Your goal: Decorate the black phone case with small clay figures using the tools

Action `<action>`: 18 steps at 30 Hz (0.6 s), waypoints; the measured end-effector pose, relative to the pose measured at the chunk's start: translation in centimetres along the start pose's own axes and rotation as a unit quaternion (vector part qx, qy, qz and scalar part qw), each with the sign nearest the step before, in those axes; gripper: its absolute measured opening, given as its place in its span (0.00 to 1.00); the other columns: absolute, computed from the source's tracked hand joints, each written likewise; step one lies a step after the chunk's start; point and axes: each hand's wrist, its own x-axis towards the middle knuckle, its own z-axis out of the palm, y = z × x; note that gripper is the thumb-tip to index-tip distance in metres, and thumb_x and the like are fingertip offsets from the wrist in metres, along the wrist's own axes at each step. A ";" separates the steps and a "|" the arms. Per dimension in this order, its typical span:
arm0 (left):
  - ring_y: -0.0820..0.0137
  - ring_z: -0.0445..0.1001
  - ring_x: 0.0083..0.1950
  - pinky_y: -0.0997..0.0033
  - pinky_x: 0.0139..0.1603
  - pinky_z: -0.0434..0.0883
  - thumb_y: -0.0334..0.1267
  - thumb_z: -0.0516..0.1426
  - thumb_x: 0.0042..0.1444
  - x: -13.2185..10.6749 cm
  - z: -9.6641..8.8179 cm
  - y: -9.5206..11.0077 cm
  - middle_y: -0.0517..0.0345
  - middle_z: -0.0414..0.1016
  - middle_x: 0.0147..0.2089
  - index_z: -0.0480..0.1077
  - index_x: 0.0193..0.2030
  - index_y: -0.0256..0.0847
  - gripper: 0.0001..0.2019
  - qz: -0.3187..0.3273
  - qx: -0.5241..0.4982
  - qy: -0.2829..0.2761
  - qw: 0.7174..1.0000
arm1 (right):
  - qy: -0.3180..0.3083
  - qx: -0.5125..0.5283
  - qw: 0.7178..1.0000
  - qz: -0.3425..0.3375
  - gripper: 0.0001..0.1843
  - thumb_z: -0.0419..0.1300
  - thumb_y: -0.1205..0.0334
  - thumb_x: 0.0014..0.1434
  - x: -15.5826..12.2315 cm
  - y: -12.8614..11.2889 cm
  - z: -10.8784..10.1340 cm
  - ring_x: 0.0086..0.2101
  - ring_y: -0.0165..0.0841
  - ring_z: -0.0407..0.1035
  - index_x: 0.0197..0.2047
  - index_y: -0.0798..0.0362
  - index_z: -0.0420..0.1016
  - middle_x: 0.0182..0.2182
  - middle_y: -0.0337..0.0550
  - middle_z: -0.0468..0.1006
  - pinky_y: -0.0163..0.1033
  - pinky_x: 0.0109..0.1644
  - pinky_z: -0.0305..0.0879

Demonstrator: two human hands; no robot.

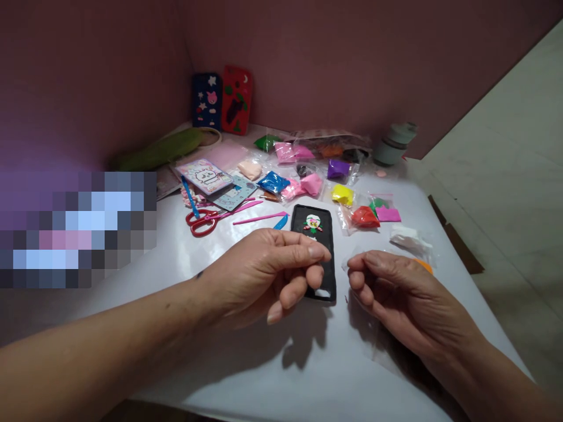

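Head view, left hand: I am holding my left hand (268,266) over the white desk (185,293), fingers curled and thumb pressing toward the fingertips; whether anything tiny is sitting in this grip I cannot tell.
Head view, right hand: I am holding my right hand (396,290) just beside the left, fingers curled in a loose grip on the edge of a clear plastic bag (373,346) that is lying under it on the desk.
Phone case: the black phone case (314,234) is lying flat on the desk between and just beyond my hands, its near end partly hidden by my left fingers; a small clay figure (312,223) is sitting on its far half.
Tools: red scissors (206,220), a pink stick tool (259,218) and a blue tool (280,222) are lying left of the case.
Clay packets: small bags of blue clay (273,182), pink clay (308,185), yellow clay (343,194), purple clay (338,169), red clay (365,217) and white clay (407,235) are spreading across the desk beyond the case.
Back wall: a dark blue decorated case (206,101) and a red decorated case (236,99) are leaning upright against the wall.
Far right: a grey-green container (393,143) is standing near the desk's far edge.
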 end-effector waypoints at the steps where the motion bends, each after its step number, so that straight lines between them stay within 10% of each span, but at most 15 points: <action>1: 0.84 0.59 0.10 0.86 0.09 0.57 0.35 0.55 0.59 0.0 0.0 0.0 0.62 0.70 0.22 0.69 0.28 0.32 0.11 0.000 0.004 0.004 1.000 | 0.000 -0.002 1.000 -0.002 0.08 0.70 0.60 0.46 0.0 0.0 0.0 0.19 0.23 0.67 0.28 0.57 0.82 0.22 0.43 0.78 0.25 0.20 0.60; 18: 0.82 0.59 0.11 0.85 0.08 0.59 0.32 0.51 0.61 0.1 -0.1 0.0 0.61 0.70 0.22 0.70 0.33 0.32 0.10 0.011 -0.041 0.006 0.999 | 0.024 0.010 1.000 -0.002 0.07 0.69 0.61 0.48 0.2 0.1 -0.5 0.22 0.25 0.68 0.28 0.56 0.83 0.23 0.44 0.79 0.26 0.26 0.68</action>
